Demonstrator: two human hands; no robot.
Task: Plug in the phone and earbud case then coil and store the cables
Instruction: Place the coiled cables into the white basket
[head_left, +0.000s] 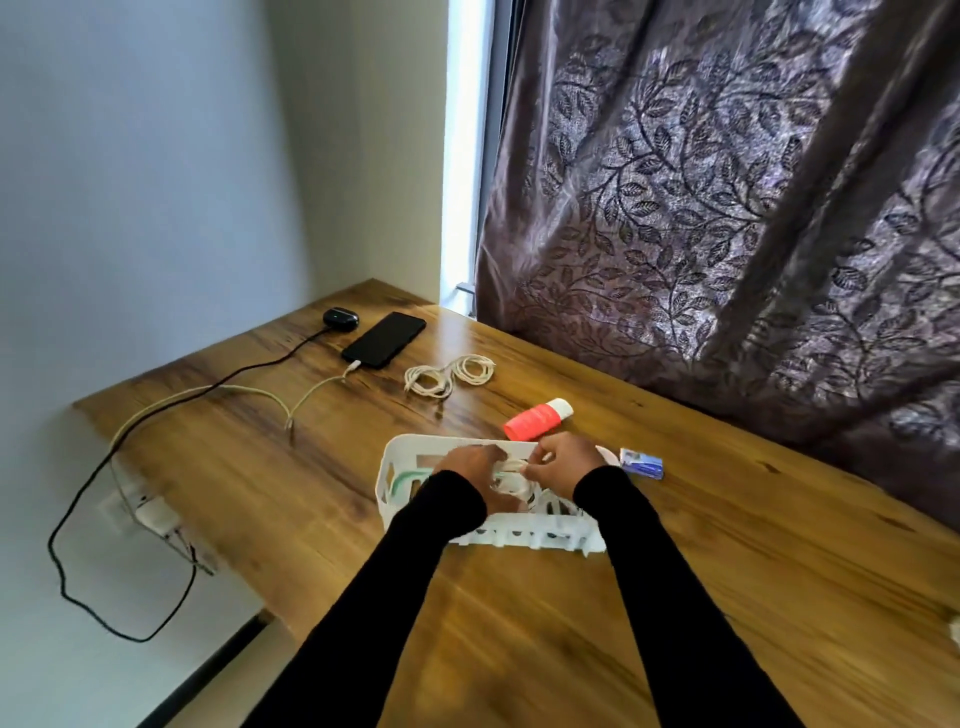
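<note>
A black phone (383, 339) lies at the far side of the wooden table (675, 519) with a white cable (311, 395) plugged into its near end. A black earbud case (341, 317) sits beside it with a black cable (249, 369) running off the table's left edge. A coiled white cable (450, 375) lies loose to the right of the phone. Over a white slotted basket (410, 452), my left hand (470, 467) and my right hand (563, 462) both grip a coil of white cable (511, 475). A green cable (402, 480) lies in the basket's left part.
A red tube with a white cap (537, 418) and a small blue box (642, 463) lie just beyond the basket. A wall socket with a white charger (156, 517) sits below the table's left edge. A patterned curtain (727, 208) hangs behind the table.
</note>
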